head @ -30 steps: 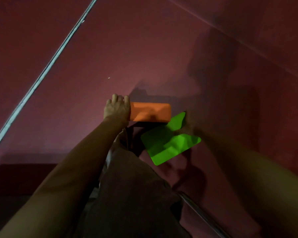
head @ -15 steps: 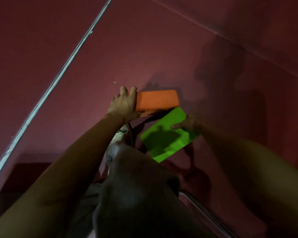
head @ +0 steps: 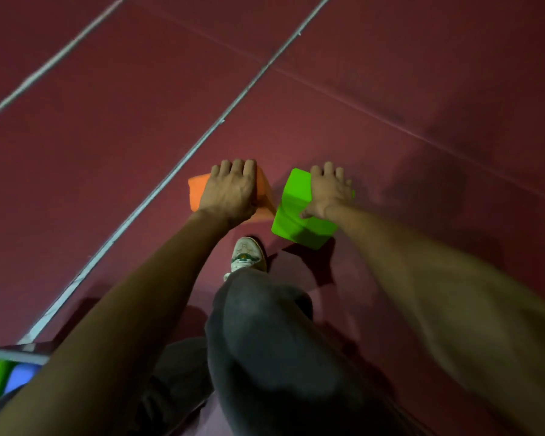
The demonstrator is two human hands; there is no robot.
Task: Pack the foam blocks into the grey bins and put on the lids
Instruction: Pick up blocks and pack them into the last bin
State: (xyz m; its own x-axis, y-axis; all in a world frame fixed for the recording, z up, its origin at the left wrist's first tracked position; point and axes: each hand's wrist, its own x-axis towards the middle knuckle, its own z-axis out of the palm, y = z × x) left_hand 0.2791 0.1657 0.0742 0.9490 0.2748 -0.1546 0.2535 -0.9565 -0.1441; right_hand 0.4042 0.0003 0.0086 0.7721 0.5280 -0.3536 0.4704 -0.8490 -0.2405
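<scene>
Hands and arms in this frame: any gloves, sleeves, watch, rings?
Left forearm and right forearm are bare, no sleeves in view. Left hand and right hand: no gloves, watch, wristband or rings that show. The right forearm is motion-blurred, so small marks there cannot be told.

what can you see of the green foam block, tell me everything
The green foam block is a bright lime, matte slab, rectangular with rounded corners. It is tilted, one broad face towards the camera, with a shadow crossing its lower part. The right hand grips its right side, fingers over the far edge, thumb on the face. It seems lifted off the dark red floor. The orange foam block in the left hand lies close on its left; whether they touch cannot be told.
</scene>
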